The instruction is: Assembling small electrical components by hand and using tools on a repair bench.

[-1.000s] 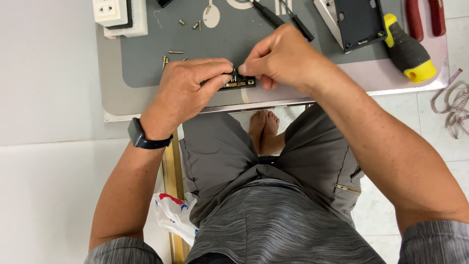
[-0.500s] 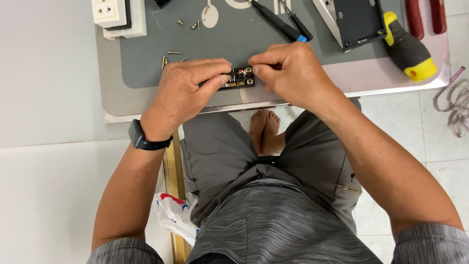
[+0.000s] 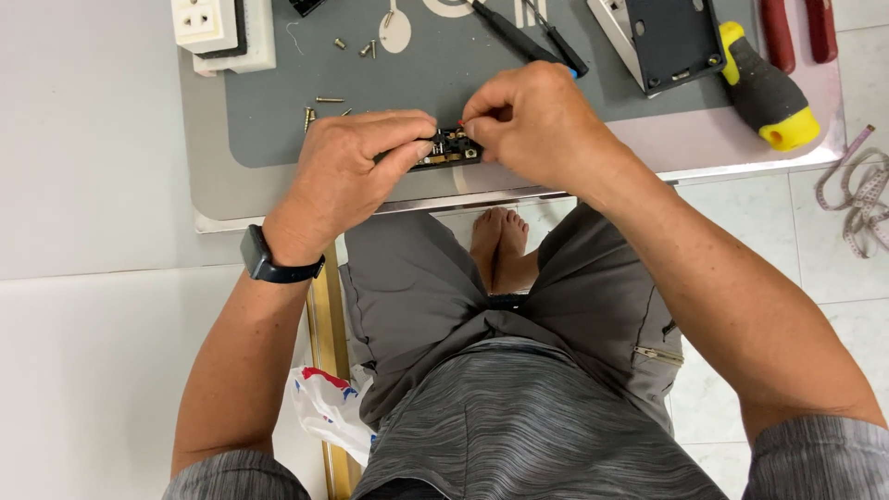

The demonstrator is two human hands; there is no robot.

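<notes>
Pinching a small black socket module [image 3: 451,148] at its left end, the left hand [image 3: 352,176] is steadying it just above the surface [image 3: 278,199]; the right hand [image 3: 537,120] is closing fingertips on a tiny part at its right end. Loose screws [image 3: 324,109] are lying near, a yellow-handled screwdriver [image 3: 764,88] well apart.

Seen from above, a seated person works at a small worktop [image 3: 222,199] covered by a grey mat [image 3: 278,111]. The left hand [image 3: 347,176] pinches a small black electrical part [image 3: 447,148] from nine o'clock; the right hand [image 3: 537,125] grips it from three o'clock. A white socket [image 3: 220,32] sits at eleven o'clock, loose screws [image 3: 324,106] nearby, and a yellow-and-black screwdriver [image 3: 764,88] at two o'clock.
</notes>
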